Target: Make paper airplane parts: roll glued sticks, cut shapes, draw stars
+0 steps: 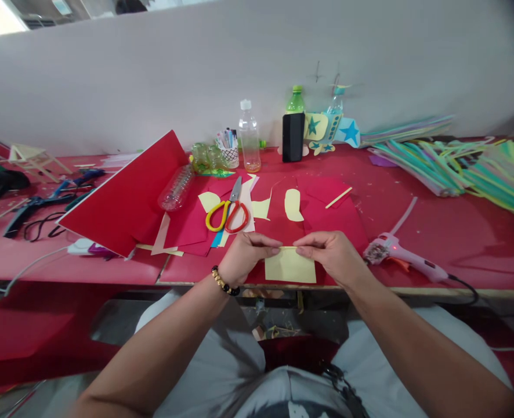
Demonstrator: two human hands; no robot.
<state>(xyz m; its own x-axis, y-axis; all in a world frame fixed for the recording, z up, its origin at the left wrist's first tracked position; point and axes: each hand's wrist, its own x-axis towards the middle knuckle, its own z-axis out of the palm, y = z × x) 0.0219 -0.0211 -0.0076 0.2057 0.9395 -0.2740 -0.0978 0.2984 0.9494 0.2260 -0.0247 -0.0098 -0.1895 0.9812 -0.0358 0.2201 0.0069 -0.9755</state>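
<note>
"Pale yellow sheet (290,268), one piece. Location?"

"Over the near part of the red table (435,226), nearer than the scissors (233,199) and to their right. Left hand (253,253) and right hand (326,253) each pinch its far edge, thumb against fingertips, close together. That edge appears folded or rolled, though the fingers cover part of it."

"Next?"

"Pink glue gun (407,260), one, red light lit; well to the right of the scissors."

"And the scissors?"

"One pair, yellow and red handles, blades pointing away, lying on papers. To their right: rounded cream cutout (292,205), then thin pale stick (339,198). To their left: red board (130,197), tilted, and ribbed clear bottle (177,188), lying just beside it."

"Farthest items?"

"Beyond the scissors: patterned pen cup (230,157), slightly left; white-capped bottle (250,142), upright, slightly right; black phone (293,137), upright, farther right; coloured strips (440,165), heaped, far right."
</note>
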